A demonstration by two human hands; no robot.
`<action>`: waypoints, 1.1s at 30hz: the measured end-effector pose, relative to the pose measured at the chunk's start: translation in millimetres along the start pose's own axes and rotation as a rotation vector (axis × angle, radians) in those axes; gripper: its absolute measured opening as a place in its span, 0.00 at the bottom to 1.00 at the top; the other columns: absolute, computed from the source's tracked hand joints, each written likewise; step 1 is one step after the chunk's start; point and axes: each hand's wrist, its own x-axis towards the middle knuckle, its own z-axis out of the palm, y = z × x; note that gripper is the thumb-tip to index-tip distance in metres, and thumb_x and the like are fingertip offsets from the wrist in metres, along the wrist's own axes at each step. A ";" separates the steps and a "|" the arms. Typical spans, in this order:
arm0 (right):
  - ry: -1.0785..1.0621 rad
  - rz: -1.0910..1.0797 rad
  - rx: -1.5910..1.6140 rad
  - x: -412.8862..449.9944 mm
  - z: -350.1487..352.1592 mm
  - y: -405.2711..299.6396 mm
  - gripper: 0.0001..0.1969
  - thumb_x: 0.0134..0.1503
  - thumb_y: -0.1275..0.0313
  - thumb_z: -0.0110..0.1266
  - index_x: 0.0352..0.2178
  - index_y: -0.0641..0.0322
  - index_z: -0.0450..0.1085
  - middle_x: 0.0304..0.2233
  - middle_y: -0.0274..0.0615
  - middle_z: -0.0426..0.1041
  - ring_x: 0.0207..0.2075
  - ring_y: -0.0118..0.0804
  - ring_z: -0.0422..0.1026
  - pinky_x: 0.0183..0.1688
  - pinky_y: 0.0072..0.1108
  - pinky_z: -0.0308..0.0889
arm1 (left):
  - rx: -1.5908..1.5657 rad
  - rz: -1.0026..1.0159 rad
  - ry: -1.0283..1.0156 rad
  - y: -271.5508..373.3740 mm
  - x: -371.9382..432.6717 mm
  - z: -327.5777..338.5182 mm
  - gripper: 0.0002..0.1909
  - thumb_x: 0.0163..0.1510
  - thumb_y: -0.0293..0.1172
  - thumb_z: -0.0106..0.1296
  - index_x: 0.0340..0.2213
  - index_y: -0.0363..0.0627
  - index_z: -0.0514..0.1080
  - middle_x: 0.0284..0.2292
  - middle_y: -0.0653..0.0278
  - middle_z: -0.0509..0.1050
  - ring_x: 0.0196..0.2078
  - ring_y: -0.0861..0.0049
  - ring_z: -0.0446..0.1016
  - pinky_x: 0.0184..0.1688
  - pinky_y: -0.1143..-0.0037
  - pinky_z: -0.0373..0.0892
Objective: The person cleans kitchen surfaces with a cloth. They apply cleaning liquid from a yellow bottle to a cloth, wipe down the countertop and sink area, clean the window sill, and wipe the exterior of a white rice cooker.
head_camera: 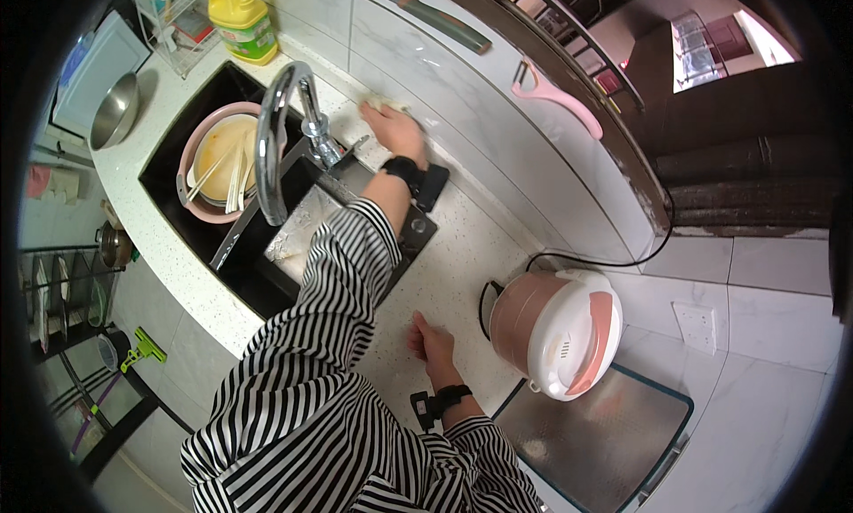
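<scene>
My left hand [398, 132] is on a pale cloth [386, 103], pressing it against the speckled white counter [460, 246] behind the sink, by the tiled wall. Just left of that hand stands the curved chrome tap [272, 146]. The striped left sleeve reaches over the right basin of the black sink [266, 293], hiding part of it. My right hand [433, 345] hovers at or just over the counter, fingers curled, with nothing visible in it. Both wrists wear black straps with small devices.
In the left basin sits a pink basin [186, 180] with bowls and chopsticks [234, 180]. Around the sink stand a yellow pump bottle [243, 26] and a steel bowl [114, 113]. A pink-and-white rice cooker [560, 333] with a black cord stands right. A pink peeler [560, 100] hangs above.
</scene>
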 end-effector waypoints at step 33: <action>0.067 0.020 -0.054 2.2 0.7 0.2 0.19 0.49 0.53 0.63 0.21 0.58 0.71 0.17 0.31 0.70 0.16 0.25 0.67 0.17 0.16 0.56 | 0.033 -0.615 -0.938 -9.7 0.2 -248.1 0.16 0.53 0.27 0.52 0.44 0.34 0.69 0.38 0.59 0.75 0.36 0.76 0.74 0.38 0.79 0.70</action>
